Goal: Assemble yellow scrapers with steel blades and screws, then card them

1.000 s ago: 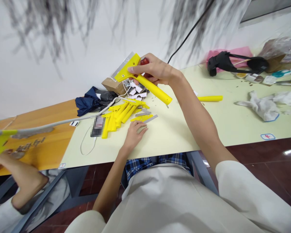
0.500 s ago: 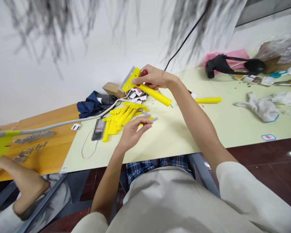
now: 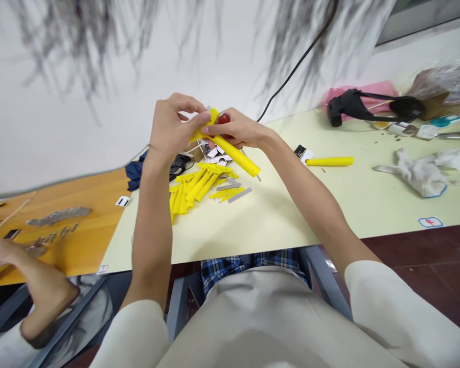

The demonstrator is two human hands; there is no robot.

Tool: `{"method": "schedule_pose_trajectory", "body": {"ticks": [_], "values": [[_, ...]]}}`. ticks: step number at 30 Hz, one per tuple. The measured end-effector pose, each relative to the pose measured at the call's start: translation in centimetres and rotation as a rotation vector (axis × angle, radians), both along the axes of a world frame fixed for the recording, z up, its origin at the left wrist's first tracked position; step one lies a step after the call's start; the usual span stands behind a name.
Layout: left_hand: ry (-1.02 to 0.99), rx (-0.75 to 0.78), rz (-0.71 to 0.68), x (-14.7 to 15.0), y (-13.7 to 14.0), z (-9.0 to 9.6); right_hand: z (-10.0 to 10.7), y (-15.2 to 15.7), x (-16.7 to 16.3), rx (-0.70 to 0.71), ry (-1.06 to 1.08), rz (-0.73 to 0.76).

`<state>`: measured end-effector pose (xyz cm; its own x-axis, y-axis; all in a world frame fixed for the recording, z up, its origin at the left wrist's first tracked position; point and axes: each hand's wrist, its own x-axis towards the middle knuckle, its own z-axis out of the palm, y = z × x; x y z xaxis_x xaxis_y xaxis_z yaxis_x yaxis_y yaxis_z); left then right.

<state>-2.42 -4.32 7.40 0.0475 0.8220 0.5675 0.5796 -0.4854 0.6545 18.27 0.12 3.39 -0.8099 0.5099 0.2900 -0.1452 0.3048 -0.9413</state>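
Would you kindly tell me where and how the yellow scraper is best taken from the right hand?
The yellow scraper is probably best taken by its lower handle, from the near side: that slim length juts out free, slanting down rightward, while the left hand and right hand crowd its head.

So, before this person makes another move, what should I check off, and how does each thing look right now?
1. Yellow scraper gripped by the right hand: ok, held above the table.
2. Red-handled tool in that same hand: ok.
3. Left hand at the scraper's head: ok.
4. Left fingers pinching something: cannot tell from this angle.
5. Head fully visible: not ok, fingers cover much of it.
6. Loose grey blade away from both hands: ok, lying near the yellow pile.
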Motion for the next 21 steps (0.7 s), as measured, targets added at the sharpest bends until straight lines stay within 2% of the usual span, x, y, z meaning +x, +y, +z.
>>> {"method": "schedule_pose_trajectory", "body": {"ticks": [4,11,15,17,21], "values": [[-0.138,-0.172,-0.095,0.5,0.8,0.8,-0.4,0.2,-0.6,-0.071,0.049,-0.043],[-0.04,-0.325,-0.098,-0.1,1.9,2.5,-1.0,0.8,-0.8,-0.096,0.045,-0.031],[-0.161,-0.553,-0.222,-1.3,4.1,3.6,-1.4,1.2,-1.0,-0.081,0.042,-0.012],[-0.173,-0.615,-0.209,-1.3,4.8,4.0,-1.5,1.1,-1.0,-0.087,0.037,-0.019],[0.023,-0.626,-0.095,-0.9,4.5,4.7,-1.2,0.8,-0.8,-0.163,0.043,-0.054]]}}
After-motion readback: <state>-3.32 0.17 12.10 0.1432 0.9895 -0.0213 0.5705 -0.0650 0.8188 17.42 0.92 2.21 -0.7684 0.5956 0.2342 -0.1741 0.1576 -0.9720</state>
